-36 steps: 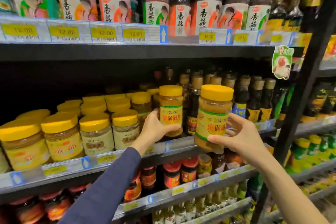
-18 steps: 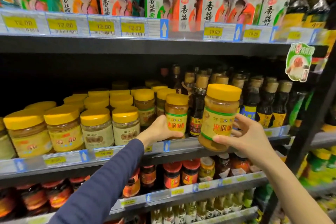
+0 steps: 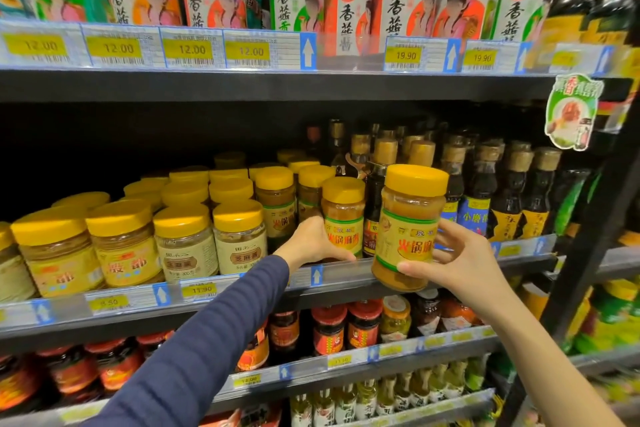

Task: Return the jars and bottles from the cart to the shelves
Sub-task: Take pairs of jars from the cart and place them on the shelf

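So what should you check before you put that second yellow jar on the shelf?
1. Right hand grips the held jar firmly: ok.
2. Held jar's lid is on: ok.
3. Jar on the shelf stands upright under the left hand: ok.
4. Free spot on the middle shelf beside it: cannot tell, dark bottles stand close.
5. Labels match: ok, as far as they show.

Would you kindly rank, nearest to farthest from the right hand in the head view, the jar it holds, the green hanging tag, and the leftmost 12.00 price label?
From the right hand:
1. Held jar, in its grip, in front of the middle shelf.
2. Green hanging tag, up and to the right, below the top shelf's edge.
3. Leftmost 12.00 price label, far upper left, on the top shelf's edge.
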The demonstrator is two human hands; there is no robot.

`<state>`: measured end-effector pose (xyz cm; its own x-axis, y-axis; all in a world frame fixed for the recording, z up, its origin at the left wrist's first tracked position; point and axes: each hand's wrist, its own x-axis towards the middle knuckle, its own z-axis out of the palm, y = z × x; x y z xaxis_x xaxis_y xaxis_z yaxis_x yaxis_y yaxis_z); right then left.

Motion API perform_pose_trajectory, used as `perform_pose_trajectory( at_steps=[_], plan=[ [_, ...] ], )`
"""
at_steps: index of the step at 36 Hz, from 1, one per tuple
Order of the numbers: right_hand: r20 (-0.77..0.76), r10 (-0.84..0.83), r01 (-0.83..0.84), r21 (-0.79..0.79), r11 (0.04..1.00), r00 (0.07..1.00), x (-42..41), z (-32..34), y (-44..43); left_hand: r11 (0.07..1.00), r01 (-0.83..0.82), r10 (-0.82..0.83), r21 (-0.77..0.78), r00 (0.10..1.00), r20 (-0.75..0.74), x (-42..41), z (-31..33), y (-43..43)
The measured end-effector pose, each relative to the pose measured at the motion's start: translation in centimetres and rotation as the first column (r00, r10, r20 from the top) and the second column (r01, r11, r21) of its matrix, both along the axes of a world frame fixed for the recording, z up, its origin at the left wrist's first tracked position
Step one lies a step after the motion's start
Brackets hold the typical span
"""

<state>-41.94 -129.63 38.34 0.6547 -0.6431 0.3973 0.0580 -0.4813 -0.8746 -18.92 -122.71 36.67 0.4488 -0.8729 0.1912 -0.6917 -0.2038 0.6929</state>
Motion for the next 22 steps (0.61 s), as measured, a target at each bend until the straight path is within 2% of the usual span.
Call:
perform_pose_trajectory(
  at_steps=[9,22],
  plan=[
    [-0.028,0.0,0.0,-0.007,1.0,1.0,0.7,-0.1,0.1,1.0,0.001,-0.001,-0.02,1.0,0.022,-0.1,0.0,0.0],
    [-0.02,0.069,-0.069,0.003,0.998,0.997,1.4,0.3,1.0,0.999,-0.032,0.03,0.028,0.997,0.071,0.4,-0.2,0.2]
  ],
)
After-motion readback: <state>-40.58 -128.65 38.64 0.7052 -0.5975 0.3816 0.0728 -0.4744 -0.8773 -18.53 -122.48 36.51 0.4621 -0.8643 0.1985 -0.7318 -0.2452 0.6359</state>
